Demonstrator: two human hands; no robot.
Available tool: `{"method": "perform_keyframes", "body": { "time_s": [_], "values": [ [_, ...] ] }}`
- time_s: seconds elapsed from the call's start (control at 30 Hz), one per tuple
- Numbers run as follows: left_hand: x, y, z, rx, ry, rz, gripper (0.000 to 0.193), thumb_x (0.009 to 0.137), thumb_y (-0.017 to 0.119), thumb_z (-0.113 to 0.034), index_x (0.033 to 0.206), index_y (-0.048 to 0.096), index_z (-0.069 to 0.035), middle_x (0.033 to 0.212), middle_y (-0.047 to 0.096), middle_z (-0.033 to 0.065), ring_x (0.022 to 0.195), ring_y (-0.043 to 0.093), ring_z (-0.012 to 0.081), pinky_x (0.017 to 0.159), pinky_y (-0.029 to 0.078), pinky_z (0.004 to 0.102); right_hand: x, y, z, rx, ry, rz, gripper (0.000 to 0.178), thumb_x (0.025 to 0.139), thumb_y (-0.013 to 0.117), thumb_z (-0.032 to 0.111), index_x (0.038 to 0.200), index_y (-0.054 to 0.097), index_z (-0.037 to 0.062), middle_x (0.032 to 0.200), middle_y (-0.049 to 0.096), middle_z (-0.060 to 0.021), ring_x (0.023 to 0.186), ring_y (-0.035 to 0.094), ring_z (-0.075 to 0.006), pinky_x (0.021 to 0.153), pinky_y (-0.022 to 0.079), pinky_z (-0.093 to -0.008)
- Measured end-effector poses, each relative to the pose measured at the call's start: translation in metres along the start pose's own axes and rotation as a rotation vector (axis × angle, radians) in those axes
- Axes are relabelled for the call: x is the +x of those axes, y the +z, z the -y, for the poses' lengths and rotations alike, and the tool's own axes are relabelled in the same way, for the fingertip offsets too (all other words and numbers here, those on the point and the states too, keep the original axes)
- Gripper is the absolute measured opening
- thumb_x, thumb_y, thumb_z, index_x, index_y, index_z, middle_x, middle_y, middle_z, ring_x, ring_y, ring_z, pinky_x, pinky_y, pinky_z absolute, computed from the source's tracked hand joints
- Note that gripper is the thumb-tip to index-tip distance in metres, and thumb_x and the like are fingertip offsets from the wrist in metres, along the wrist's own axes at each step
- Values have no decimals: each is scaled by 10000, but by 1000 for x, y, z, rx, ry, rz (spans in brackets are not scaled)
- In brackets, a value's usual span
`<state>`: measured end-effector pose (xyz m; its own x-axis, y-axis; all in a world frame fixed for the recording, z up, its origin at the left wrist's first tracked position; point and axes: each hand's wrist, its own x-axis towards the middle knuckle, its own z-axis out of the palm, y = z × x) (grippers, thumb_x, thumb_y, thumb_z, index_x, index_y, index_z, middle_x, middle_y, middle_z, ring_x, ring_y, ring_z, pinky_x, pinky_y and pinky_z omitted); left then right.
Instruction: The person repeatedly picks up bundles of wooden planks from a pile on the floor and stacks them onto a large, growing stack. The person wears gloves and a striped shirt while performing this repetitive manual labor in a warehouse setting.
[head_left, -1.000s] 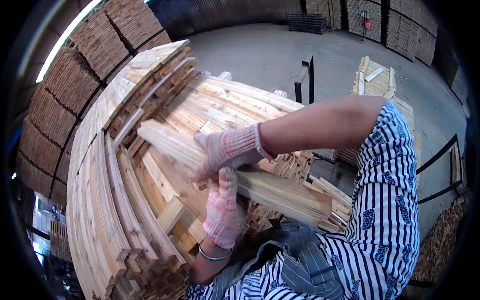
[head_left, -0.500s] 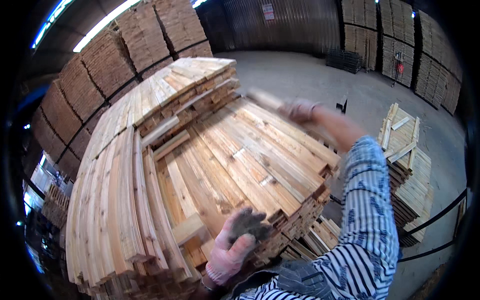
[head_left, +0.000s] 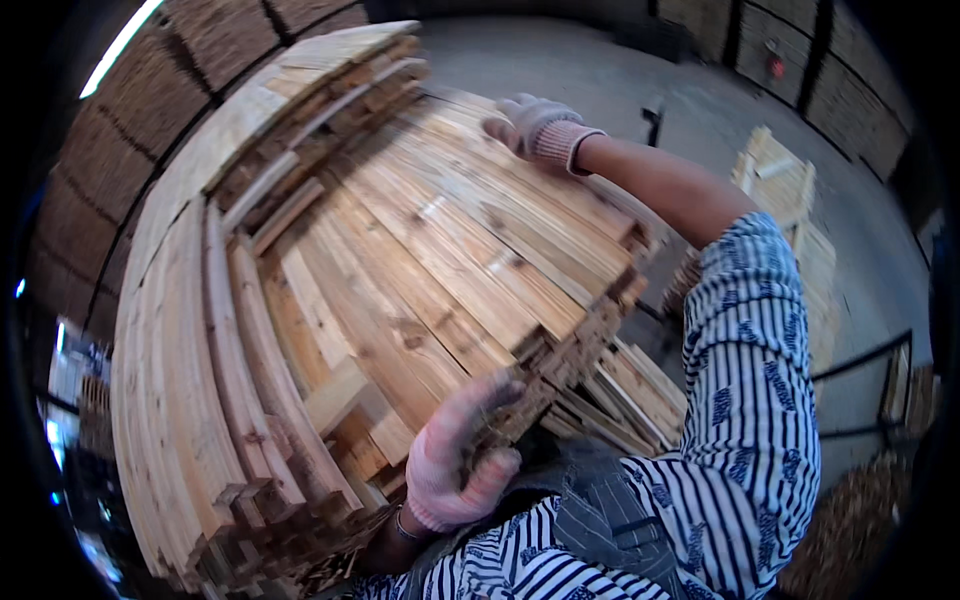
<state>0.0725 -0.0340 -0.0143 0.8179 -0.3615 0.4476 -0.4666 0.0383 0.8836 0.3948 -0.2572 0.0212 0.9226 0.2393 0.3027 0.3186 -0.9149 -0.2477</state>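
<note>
Your left hand point(head_left: 460, 455) half open at the near edge of the stack, fingers loosely curved, holding nothing. Your right hand point(head_left: 545, 128) at the far right plank point(head_left: 590, 200), fingers slightly bent; cannot tell if it grips. Knotted boards point(head_left: 430, 270) side by side mid-scene, raised boards point(head_left: 170, 400) left. Grey floor point(head_left: 500, 60) beyond; brown timber bundles point(head_left: 140, 90) far left; smaller pile point(head_left: 775, 190) right.

Long tan wood boards point(head_left: 400, 260), flat, side by side in a layer btwn L hand point(head_left: 460, 455) & R hand point(head_left: 540, 130), knots/grain showing, nr ends uneven just past L fingertips, outermost brd point(head_left: 600, 208) lengthwise by R hand, darker, contact unclear.
</note>
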Motion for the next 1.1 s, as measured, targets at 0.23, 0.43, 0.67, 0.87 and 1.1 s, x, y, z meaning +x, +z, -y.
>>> {"method": "perform_keyframes", "body": {
  "time_s": [0.23, 0.43, 0.67, 0.87, 1.1],
  "values": [
    [-22, -20, 3, 56, -104, 417, 539, 871, 693, -171, 1323, 486, 37, 1308, 545, 238, 1220, 541, 357, 1040, 430, 379, -179, -20, -7, 159, 66, -686, 600, 1004, 311, 514, 1353, 484, 57, 1391, 460, -222, 1317, 411, -394, 1109, 337, -443],
    [-17, -15, 22, 291, -115, 462, 563, 880, 683, -163, 1378, 462, -19, 1347, 526, 198, 1258, 513, 321, 1060, 406, 367, -150, 30, -12, 75, 389, -520, 677, 997, 328, 512, 1420, 374, -14, 1423, 386, -274, 1382, 285, -437, 1183, 151, -487],
    [-32, -23, 30, 259, -12, 426, 547, 915, 640, -200, 1383, 442, 5, 1365, 514, 199, 1263, 509, 314, 1066, 401, 370, -217, 45, 59, 312, 119, -794, 395, 866, 540, 136, 1235, 540, -5, 1414, 426, -235, 1359, 336, -426, 1146, 260, -524],
    [-31, -3, 35, 137, -177, 239, 543, 959, 568, -225, 1408, 387, 24, 1252, 590, 240, 1158, 597, 318, 990, 462, 360, -196, 66, 97, 278, 371, -904, 501, 923, 553, 396, 1279, 569, 43, 1408, 398, -303, 1338, 297, -505, 1126, 251, -524],
    [-33, 9, 51, -83, -96, 119, 574, 937, 607, -151, 1416, 362, 50, 1319, 548, 225, 1237, 540, 255, 1053, 409, 340, -274, 50, 83, 357, 97, -1008, 429, 939, 550, 243, 1273, 549, -25, 1311, 521, -278, 1256, 467, -425, 1052, 393, -460]
  ]
}}
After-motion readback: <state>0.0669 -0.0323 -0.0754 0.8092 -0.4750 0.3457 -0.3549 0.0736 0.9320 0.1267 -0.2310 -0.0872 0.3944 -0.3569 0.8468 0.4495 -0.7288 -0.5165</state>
